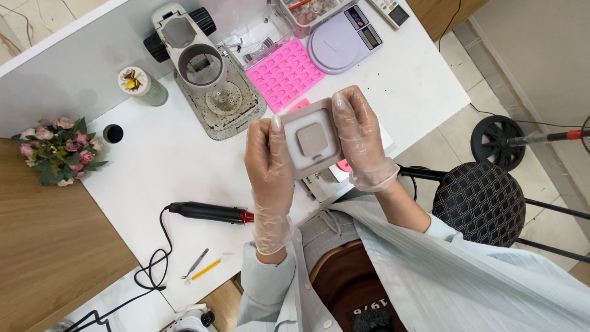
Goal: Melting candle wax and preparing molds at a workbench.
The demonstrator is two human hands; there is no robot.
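Both of my hands wear thin clear gloves and hold a square taupe silicone mould (312, 140) up above the white table (166, 160). The mould has a raised square block in its white centre. My left hand (269, 161) grips its left edge, with the thumb on the rim. My right hand (359, 138) wraps over its right edge and top corner. The mould is tilted toward the camera, and its lower edge hides part of some papers beneath it.
A pink silicone tray (285, 75) with several small cavities lies beyond the mould, beside a lilac kitchen scale (344, 40) and a grey stand (209, 80). A black heat tool (212, 213), tweezers and a yellow pencil lie near the front. Flowers (58, 149) sit left; a stool (479, 203) right.
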